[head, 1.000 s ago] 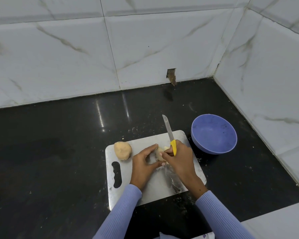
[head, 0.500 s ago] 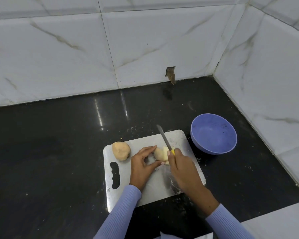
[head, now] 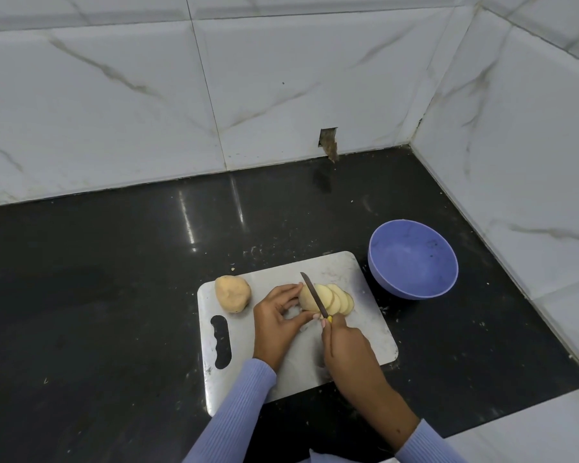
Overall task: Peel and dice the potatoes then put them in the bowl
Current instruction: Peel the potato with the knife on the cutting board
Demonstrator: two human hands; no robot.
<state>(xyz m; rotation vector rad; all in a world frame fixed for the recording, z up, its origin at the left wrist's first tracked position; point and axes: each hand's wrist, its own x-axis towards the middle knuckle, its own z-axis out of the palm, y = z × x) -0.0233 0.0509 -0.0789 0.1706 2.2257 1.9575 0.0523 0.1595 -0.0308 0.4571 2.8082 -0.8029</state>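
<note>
1. Nowhere on the cutting board (head: 365, 342), the knife (head: 315, 297) or the bowl (head: 415, 262) does any brand, label or writing show that can be read.
2. On the black countertop (head: 114, 295) lies the white plastic cutting board, its handle slot at the left end, and both hands work over its middle.
3. A peeled potato (head: 306, 300) sits at the centre of the board, partly cut: several pale round slices (head: 338, 300) lean in an overlapping row off its right side.
4. At the potato's left end, the left hand (head: 276, 320) holds it steady, fingertips curled on the far side and thumb on the near side.
5. Just near and right of the potato, the right hand (head: 346, 345) grips the knife's yellow handle, of which only a tip shows at the fingers.
6. Its narrow blade runs from the hand toward the far left, lying across the potato between the uncut part and the first slice.
7. The two hands are close together, the left thumb tip almost meeting the right fingers beside the handle.
8. A second whole peeled potato (head: 232, 293) rests on the far left corner of the board, well left of the left hand and untouched.
9. The blue-violet bowl stands on the countertop just right of the board's far right corner, with no potato visible in it.
10. Lilac ribbed sleeves (head: 234, 409) cover both forearms, and marbled white tiles (head: 281, 78) back the counter.
</note>
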